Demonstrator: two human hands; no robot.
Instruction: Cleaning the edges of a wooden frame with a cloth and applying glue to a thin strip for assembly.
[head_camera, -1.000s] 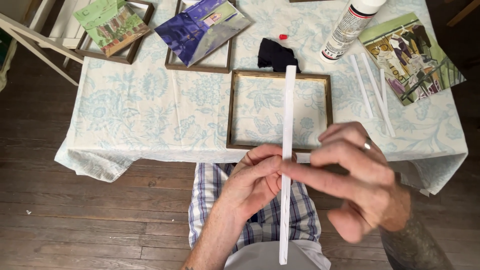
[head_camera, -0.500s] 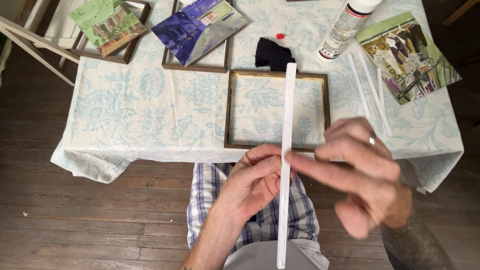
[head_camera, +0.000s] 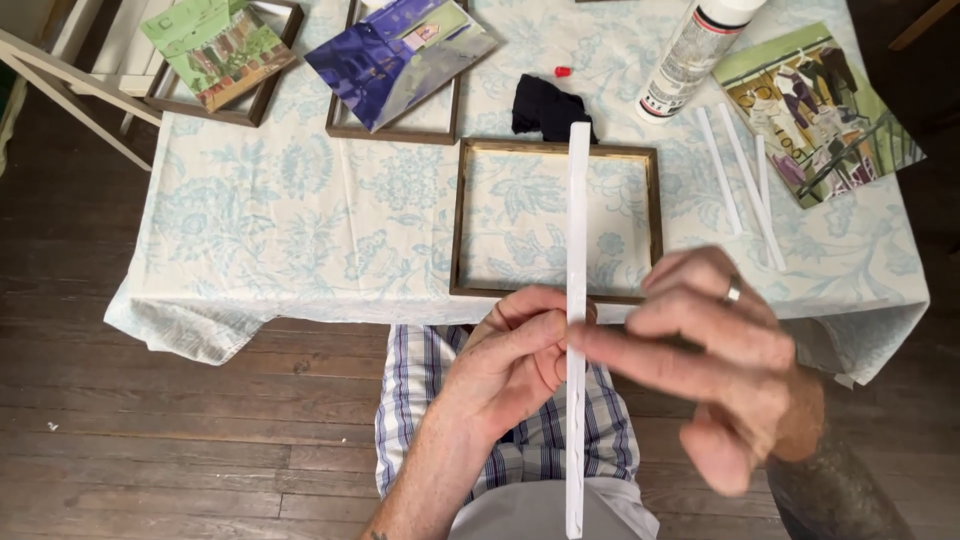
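A long white strip (head_camera: 577, 230) stands on end in front of me, reaching from my lap up over an empty dark wooden frame (head_camera: 456, 222) on the table. My left hand (head_camera: 510, 365) pinches the strip at about its middle. My right hand (head_camera: 725, 360), with a ring on one finger, touches the strip with its forefinger tip from the right; its other fingers are spread and hold nothing.
The table wears a pale floral cloth (head_camera: 290, 220). On it lie two more frames with a green picture (head_camera: 218, 40) and a blue picture (head_camera: 395, 55), a dark cloth (head_camera: 545, 105), a glue bottle (head_camera: 690, 55), spare white strips (head_camera: 740, 185) and another picture (head_camera: 815, 105). Wooden floor lies below.
The view has shifted slightly; both hands stay on the strip, and my right hand's fingers have moved a little along it.
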